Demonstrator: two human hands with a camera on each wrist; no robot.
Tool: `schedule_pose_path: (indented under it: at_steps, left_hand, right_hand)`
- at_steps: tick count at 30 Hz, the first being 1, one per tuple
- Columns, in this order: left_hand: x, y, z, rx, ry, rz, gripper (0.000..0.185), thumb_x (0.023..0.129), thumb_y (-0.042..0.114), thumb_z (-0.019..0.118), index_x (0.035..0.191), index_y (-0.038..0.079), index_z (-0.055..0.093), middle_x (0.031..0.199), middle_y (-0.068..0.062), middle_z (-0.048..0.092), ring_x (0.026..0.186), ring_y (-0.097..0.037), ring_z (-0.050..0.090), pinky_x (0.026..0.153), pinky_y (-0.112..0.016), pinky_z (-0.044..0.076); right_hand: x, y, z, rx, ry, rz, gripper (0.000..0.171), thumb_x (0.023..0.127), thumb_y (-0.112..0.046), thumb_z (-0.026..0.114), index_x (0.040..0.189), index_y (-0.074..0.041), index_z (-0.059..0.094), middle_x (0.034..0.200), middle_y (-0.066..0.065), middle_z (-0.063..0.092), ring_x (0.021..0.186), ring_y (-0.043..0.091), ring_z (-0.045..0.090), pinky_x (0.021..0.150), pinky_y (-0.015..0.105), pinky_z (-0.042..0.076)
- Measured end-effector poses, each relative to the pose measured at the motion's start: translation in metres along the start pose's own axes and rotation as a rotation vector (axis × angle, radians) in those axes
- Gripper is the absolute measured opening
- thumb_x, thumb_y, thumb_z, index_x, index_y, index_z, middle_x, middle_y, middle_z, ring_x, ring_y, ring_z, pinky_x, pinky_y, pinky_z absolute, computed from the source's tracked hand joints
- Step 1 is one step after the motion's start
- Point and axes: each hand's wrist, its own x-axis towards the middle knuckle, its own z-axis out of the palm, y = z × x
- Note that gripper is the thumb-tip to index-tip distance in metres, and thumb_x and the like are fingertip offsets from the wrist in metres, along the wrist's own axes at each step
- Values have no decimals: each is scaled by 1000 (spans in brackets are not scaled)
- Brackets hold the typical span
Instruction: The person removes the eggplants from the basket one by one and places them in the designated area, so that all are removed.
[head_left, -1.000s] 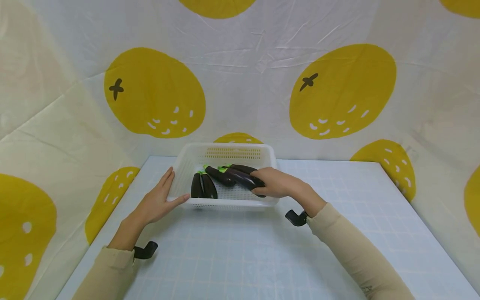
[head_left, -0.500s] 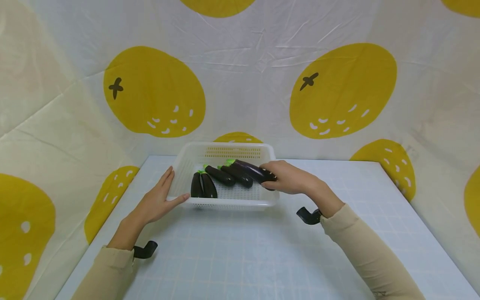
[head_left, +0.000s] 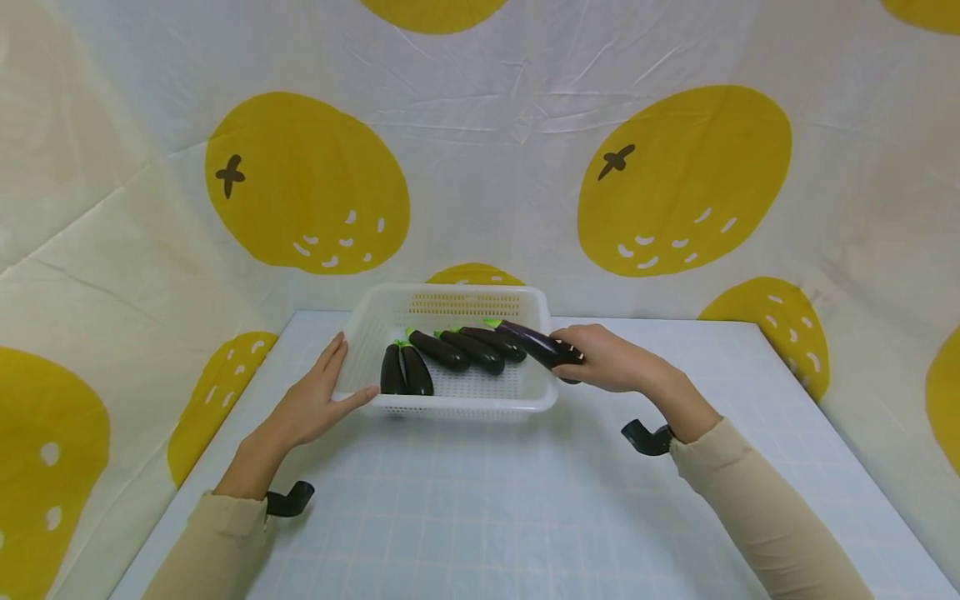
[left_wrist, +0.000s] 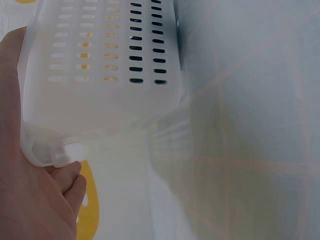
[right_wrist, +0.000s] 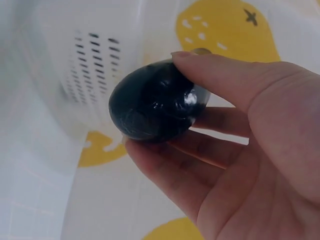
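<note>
You have a glossy dark purple eggplant [head_left: 538,345] with a bright green cap. The four eggplants [head_left: 450,354] beside it share those colours. Your basket [head_left: 457,405] is white with slotted walls. The desk [head_left: 480,500] is pale blue with a faint grid; the backdrop [head_left: 480,125] is white with yellow oranges.

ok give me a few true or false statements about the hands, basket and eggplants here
1. The right hand grips an eggplant. True.
2. The basket is red. False: it is white.
3. The left hand rests against the basket's left side. True.
4. The basket holds no eggplants. False: four lie inside, such as one at the left.
5. The held eggplant lies flat on the table. False: it is lifted over the basket's right rim.
</note>
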Motion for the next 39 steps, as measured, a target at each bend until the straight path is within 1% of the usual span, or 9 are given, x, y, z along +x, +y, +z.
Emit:
schedule_pose_path:
  at_steps: [4, 7, 14, 16, 21, 26, 29, 34, 39]
  left_hand:
    - [0, -1, 0, -1, 3, 2, 112, 93, 72, 55, 164, 5, 2, 172, -13, -1, 154, -44, 17, 117, -67, 24]
    - [0, -1, 0, -3, 2, 0, 112, 93, 72, 55, 164, 5, 1, 172, -12, -3, 154, -45, 17, 117, -67, 24]
    - [-1, -2, 1, -6, -1, -4, 112, 93, 73, 55, 164, 5, 2, 172, -12, -2, 153, -45, 18, 116, -68, 25]
    - [-1, -2, 1, -6, -1, -4, 112, 93, 73, 55, 164, 5, 2, 172, -13, -2, 153, -46, 18, 116, -68, 25]
    - [0, -2, 1, -3, 2, -5, 112, 92, 73, 55, 164, 6, 2, 172, -14, 0, 153, -46, 19, 115, -68, 26]
    - [0, -2, 1, -3, -1, -7, 112, 92, 74, 54, 165, 6, 1, 172, -12, -2, 153, -45, 19, 116, -68, 25]
    - [1, -2, 1, -1, 0, -8, 112, 92, 74, 54, 164, 6, 2, 172, -13, -1, 153, -46, 19, 116, -68, 26]
    - [0, -2, 1, -4, -1, -9, 112, 92, 74, 54, 164, 5, 2, 172, -12, -1, 153, -46, 20, 115, -68, 26]
    - [0, -2, 2, 0, 3, -6, 112, 93, 74, 54, 164, 5, 2, 172, -13, -1, 153, -46, 19, 115, -68, 26]
  right_hand:
    - [-7, 6, 0, 13, 5, 32, 37, 96, -16, 72, 130, -3, 64, 107, 4, 68, 92, 21, 63, 80, 35, 54]
    - [-13, 11, 0, 25, 18, 58, 40, 97, -16, 72, 132, -2, 62, 108, 5, 69, 93, 21, 64, 80, 36, 55]
    - [-24, 26, 4, 59, 59, 115, 39, 97, -19, 72, 131, -2, 62, 106, 5, 70, 95, 22, 66, 80, 37, 57]
    - [-27, 31, 6, 68, 77, 124, 39, 97, -18, 72, 130, -1, 62, 106, 6, 71, 96, 23, 67, 79, 38, 58]
    - [-32, 43, 9, 77, 115, 183, 42, 97, -21, 72, 130, 2, 60, 108, 11, 71, 98, 27, 68, 79, 40, 59]
    - [-34, 57, 11, 81, 128, 265, 49, 96, -24, 72, 132, 6, 58, 112, 18, 70, 98, 31, 67, 80, 44, 60]
    - [-34, 67, 16, 79, 131, 305, 53, 96, -26, 72, 132, 8, 57, 112, 21, 70, 98, 32, 67, 80, 44, 59]
    - [-31, 83, 26, 105, 128, 370, 56, 95, -31, 72, 130, 10, 57, 110, 20, 69, 96, 30, 66, 77, 41, 57]
    - [-27, 94, 35, 117, 127, 406, 59, 94, -35, 73, 128, 11, 58, 105, 19, 68, 90, 27, 64, 74, 40, 55]
